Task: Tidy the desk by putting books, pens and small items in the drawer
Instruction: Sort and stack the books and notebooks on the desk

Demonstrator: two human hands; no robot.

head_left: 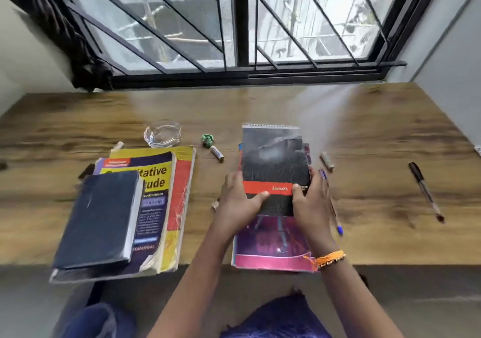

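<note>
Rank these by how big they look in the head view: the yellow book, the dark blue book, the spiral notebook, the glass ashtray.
1. yellow book, largest, though partly covered.
2. dark blue book and spiral notebook: look alike; the blue one is nearer the camera, so unsure.
3. glass ashtray, smallest.

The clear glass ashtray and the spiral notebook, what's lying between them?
A crumpled green scrap and a small white battery lie on the wooden desk there, in the head view.

Grey spiral notepad (274, 166) (red band) – atop pink book (270, 244), desk-front.
</note>
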